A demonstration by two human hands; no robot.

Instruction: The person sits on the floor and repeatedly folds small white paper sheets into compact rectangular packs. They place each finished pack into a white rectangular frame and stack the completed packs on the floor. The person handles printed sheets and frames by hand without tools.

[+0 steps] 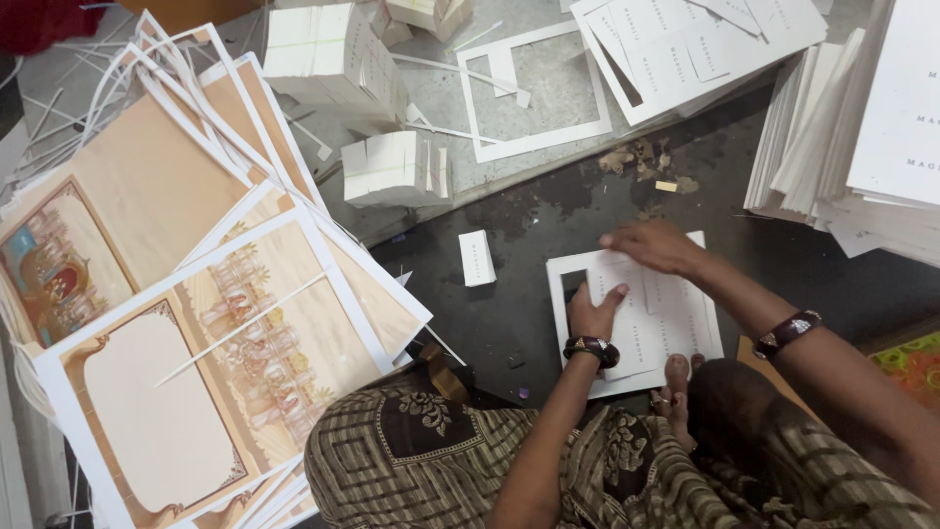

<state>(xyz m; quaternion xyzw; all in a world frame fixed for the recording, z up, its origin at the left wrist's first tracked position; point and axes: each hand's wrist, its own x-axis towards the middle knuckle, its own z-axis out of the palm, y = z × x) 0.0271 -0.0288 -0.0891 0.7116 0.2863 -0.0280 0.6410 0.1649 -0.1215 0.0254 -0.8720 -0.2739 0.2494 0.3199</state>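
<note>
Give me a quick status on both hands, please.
Left hand and right hand flat on white die-cut sheet. Nothing gripped. Small white card lies apart, left.

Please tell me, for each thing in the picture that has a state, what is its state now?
left hand: flat, pressing on the white die-cut sheet
right hand: flat, fingers spread on the sheet's far edge
white die-cut sheet: lying flat, one piece already out
empty white frame: pieces removed
small white card: lying loose on the floor
</note>
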